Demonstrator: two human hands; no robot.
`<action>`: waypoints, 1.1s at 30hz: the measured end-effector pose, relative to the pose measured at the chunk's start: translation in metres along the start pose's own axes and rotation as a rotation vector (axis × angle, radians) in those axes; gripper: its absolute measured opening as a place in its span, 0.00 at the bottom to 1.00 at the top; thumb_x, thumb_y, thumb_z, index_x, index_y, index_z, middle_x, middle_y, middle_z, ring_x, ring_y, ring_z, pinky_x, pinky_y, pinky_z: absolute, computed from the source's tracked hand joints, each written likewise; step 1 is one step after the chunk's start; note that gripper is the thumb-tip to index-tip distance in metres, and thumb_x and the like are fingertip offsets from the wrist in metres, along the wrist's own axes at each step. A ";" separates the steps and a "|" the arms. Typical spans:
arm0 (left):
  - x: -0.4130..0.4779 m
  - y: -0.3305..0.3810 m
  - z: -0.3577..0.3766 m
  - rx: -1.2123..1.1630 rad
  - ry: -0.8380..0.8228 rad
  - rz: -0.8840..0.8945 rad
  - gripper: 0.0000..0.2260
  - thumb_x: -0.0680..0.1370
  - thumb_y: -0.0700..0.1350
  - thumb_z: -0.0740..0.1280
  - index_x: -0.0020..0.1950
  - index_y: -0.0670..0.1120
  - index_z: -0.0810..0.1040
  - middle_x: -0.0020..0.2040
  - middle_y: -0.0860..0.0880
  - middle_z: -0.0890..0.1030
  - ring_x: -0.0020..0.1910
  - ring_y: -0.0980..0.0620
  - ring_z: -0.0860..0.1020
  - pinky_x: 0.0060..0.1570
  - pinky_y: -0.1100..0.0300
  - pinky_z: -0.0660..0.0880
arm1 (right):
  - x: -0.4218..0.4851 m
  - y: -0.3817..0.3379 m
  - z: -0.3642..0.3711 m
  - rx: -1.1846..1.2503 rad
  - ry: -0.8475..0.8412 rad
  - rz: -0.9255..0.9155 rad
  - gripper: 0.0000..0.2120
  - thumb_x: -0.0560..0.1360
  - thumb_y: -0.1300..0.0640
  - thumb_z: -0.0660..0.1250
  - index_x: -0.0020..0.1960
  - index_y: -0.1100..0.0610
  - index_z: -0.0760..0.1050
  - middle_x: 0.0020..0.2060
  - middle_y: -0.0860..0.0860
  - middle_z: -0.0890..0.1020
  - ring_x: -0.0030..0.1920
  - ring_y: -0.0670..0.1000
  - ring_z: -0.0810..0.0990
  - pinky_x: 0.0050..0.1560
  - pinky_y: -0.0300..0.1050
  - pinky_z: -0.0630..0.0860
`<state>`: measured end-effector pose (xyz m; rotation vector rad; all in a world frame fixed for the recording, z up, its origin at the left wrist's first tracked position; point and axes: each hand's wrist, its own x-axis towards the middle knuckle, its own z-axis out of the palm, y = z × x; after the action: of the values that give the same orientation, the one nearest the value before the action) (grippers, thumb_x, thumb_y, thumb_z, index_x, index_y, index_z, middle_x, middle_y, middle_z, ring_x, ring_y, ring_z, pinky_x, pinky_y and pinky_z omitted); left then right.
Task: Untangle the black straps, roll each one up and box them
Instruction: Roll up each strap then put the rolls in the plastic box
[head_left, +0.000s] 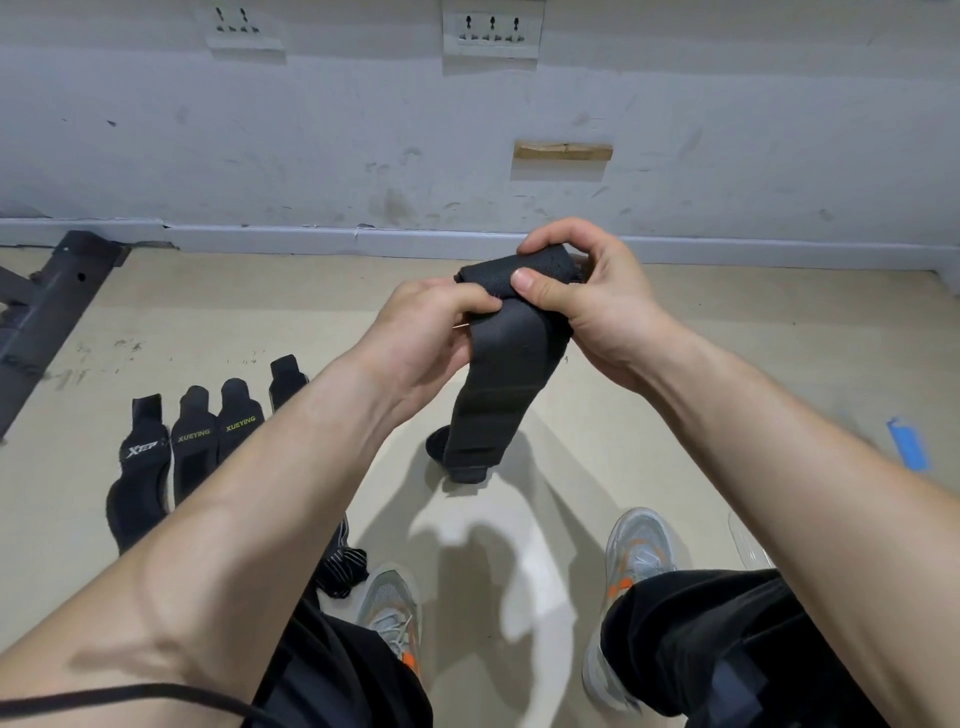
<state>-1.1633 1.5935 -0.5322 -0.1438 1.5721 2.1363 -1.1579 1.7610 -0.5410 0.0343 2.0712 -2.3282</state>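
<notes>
Both arms (249, 499) reach forward, holding one strap (511, 353) in the air: the right hand (592, 301) grips its rolled top, the left hand (426, 327) pinches it just beside, the tail (475, 441) hanging. Rolling is in hand, I judge; next, wind the tail in tightly. More straps (192, 457) lie on the floor at left.

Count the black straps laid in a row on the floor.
4, side by side at left: the Xtep strap, two Xueying straps, and a fourth strap partly behind the left forearm. More may be hidden behind it.
</notes>
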 end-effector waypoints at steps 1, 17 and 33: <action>0.000 0.002 0.000 -0.016 -0.018 0.000 0.07 0.79 0.33 0.64 0.47 0.38 0.82 0.41 0.44 0.85 0.43 0.49 0.85 0.43 0.62 0.81 | 0.000 0.000 -0.001 -0.007 0.004 -0.010 0.10 0.67 0.62 0.75 0.46 0.52 0.79 0.39 0.52 0.82 0.39 0.53 0.81 0.42 0.47 0.79; 0.009 -0.004 -0.011 0.380 0.154 0.237 0.09 0.78 0.36 0.72 0.57 0.44 0.79 0.40 0.51 0.86 0.40 0.53 0.84 0.47 0.57 0.80 | -0.002 -0.001 0.003 -0.199 -0.082 0.233 0.14 0.85 0.45 0.58 0.58 0.55 0.75 0.45 0.46 0.83 0.43 0.45 0.83 0.43 0.44 0.80; 0.003 -0.002 -0.001 -0.163 -0.109 0.104 0.12 0.81 0.32 0.64 0.61 0.46 0.76 0.50 0.42 0.83 0.50 0.45 0.83 0.54 0.55 0.81 | 0.001 0.004 0.003 0.051 -0.029 -0.001 0.05 0.75 0.58 0.69 0.51 0.52 0.75 0.38 0.51 0.80 0.39 0.52 0.78 0.41 0.46 0.76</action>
<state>-1.1652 1.5940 -0.5351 0.0015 1.3709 2.3110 -1.1589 1.7579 -0.5452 0.0001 1.9996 -2.3673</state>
